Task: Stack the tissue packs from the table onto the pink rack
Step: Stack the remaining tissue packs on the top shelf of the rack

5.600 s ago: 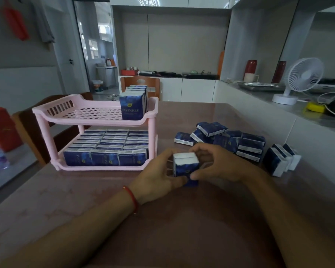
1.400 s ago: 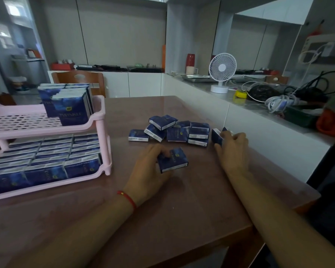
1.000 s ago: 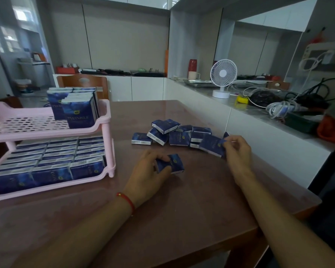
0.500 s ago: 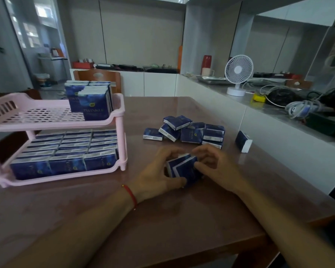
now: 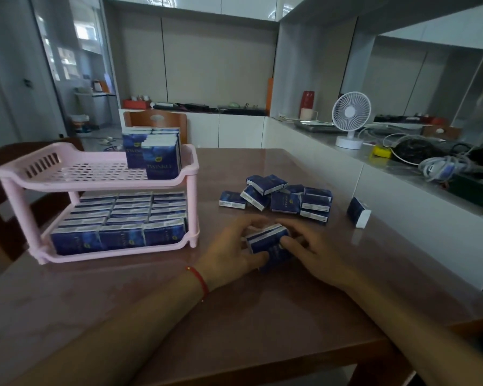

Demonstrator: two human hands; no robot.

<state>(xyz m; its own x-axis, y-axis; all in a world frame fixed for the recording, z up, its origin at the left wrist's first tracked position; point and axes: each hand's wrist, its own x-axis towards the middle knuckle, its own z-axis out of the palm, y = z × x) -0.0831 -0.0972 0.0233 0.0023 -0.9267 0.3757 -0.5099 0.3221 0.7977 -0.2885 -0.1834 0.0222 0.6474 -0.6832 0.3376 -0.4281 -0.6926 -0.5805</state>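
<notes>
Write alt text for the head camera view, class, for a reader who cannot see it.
Two hands, left hand and right hand, hold a small bundle of blue tissue packs together on a brown table. A pink rack stands to the left, its lower shelf full; a loose pile of packs lies beyond the hands.

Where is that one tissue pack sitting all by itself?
In the head view, the lone tissue pack stands on the table at the right, near its edge by the white counter, apart from the loose pile to its left.
</notes>
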